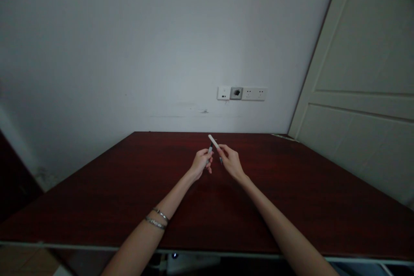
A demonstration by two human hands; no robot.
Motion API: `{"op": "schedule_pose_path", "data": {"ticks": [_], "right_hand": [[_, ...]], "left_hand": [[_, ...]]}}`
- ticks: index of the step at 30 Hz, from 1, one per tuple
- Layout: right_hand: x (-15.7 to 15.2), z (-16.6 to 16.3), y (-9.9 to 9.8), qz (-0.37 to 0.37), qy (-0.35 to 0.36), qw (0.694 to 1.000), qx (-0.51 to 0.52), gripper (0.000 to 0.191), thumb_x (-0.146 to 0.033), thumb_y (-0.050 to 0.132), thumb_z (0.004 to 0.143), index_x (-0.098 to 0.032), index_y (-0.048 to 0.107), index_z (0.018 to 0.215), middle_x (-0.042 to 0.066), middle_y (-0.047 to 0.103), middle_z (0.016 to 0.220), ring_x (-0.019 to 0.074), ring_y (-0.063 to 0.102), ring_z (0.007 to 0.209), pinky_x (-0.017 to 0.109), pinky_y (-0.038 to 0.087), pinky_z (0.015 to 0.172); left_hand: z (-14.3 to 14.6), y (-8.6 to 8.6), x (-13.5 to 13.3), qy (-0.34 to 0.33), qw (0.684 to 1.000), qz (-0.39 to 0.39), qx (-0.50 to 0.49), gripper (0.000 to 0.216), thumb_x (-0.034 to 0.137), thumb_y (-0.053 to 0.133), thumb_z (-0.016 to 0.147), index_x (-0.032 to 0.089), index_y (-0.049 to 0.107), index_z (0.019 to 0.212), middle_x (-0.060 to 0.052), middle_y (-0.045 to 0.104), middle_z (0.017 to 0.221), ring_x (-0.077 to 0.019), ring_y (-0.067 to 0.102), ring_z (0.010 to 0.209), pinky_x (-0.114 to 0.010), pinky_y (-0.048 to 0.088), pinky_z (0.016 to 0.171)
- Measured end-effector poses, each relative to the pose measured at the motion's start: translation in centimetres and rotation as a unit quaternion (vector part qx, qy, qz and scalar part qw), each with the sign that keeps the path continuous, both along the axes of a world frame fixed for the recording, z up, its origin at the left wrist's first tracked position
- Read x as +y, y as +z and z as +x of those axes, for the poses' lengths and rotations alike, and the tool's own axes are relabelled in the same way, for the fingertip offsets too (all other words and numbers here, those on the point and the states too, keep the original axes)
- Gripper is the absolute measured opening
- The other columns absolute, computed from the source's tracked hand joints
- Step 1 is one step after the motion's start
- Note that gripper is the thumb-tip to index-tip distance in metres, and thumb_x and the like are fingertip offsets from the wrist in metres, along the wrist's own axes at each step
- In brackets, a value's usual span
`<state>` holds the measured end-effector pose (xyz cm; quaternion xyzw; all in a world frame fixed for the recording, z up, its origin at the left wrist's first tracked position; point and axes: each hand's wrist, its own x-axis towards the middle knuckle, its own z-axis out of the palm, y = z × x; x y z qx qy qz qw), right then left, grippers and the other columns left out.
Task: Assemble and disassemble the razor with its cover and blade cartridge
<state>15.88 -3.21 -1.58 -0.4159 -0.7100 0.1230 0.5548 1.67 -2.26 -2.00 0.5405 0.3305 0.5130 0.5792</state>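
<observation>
Centre of the frame, over the red-brown desk (123,185): right hand (230,161) pinching a white stick (212,140) by its lower end, left hand (200,164) clasping a small pale tool (210,149)! Stick looks light, stiff; that end suits.

A broad desk (207,220) spans the view, its flat top a dark reddish brown with faint wood-like streaks. The far edge runs straight across at 12 o'clock, between corners at about 10 and 2, and the sides spread outward toward 8 and 4. Pale edging (80,246) lines the near side through 6 o'clock. At 2 o'clock, a thin pale strip (284,137) follows the far corner; whether it is a loose piece or bare edge cannot be told.
</observation>
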Motion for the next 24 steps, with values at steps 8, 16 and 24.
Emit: {"op": "schedule_pose_path", "data": {"ticks": [8, 16, 24], "right_hand": [[1.2, 2.1, -0.6, -0.019, -0.065, 0.997, 0.033, 0.040, -0.046, 0.044, 0.081, -0.015, 0.066, 0.093, 0.005, 0.063, 0.073, 0.0164, 0.055, 0.063, 0.027, 0.042, 0.061], [2.7, 3.4, -1.6, -0.103, -0.021, 0.981, 0.163, 0.045, -0.044, 0.055, 0.073, -0.012, 0.067, 0.103, 0.002, 0.060, 0.063, 0.0109, 0.049, 0.047, 0.024, 0.043, 0.045], [3.1, 4.4, -2.7, -0.069, -0.002, 0.994, 0.083, 0.032, -0.036, 0.060, 0.071, -0.018, 0.071, 0.095, 0.007, 0.067, 0.086, 0.0218, 0.061, 0.080, 0.039, 0.046, 0.077]], "left_hand": [[-0.9, 0.6, 0.8, 0.044, 0.997, 0.006, -0.063, 0.033, 0.041, 0.064, 0.070, 0.014, 0.049, 0.081, 0.010, 0.036, 0.050, -0.0001, 0.022, 0.033, -0.014, 0.029, 0.028], [-1.2, 0.9, 0.8, 0.050, 0.998, 0.016, -0.045, 0.034, 0.042, 0.064, 0.069, 0.013, 0.051, 0.083, 0.007, 0.044, 0.052, -0.0016, 0.031, 0.033, -0.019, 0.040, 0.033], [-1.6, 1.2, 1.0, 0.059, 0.995, 0.041, -0.063, 0.033, 0.041, 0.062, 0.070, 0.014, 0.052, 0.085, 0.006, 0.048, 0.053, -0.0036, 0.037, 0.034, -0.021, 0.042, 0.036]]}}
